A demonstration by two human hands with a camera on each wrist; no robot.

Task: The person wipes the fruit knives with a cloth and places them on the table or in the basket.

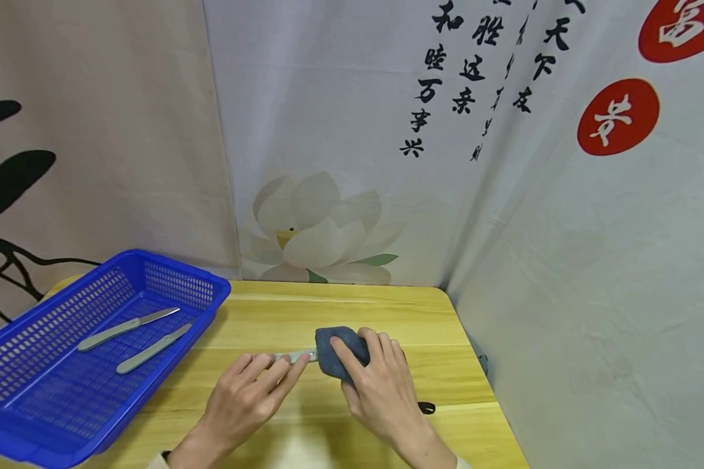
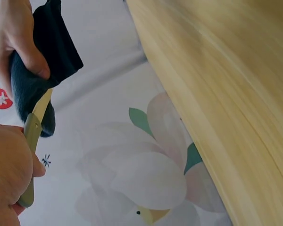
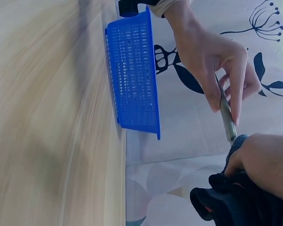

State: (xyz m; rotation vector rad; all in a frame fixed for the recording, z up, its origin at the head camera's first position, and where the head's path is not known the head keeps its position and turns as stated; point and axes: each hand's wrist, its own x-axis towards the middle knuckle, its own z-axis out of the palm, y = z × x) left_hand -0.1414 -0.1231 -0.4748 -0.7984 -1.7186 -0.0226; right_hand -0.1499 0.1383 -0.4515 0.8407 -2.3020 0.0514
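Note:
My left hand point(image 1: 249, 398) grips a knife point(image 1: 296, 356) by its pale green handle, above the table. In the left wrist view, part of the metal blade point(image 2: 41, 106) shows between the handle and the cloth. My right hand point(image 1: 385, 384) holds a folded dark blue-grey cloth point(image 1: 326, 360) around the blade, thumb pressed on top. The cloth hides the blade's tip. In the right wrist view, loose folds of the cloth point(image 3: 228, 202) hang below that hand. Two similar knives, one farther back point(image 1: 110, 334) and one nearer point(image 1: 151, 350), lie in the blue basket point(image 1: 224, 288).
The basket sits on the left part of the yellow wood table point(image 1: 258, 309). Behind the table hangs a pale curtain point(image 1: 328, 117) printed with a flower and dark characters. Another white curtain point(image 1: 592, 293) borders the right edge. A small black loop point(image 1: 427, 408) shows beside my right wrist.

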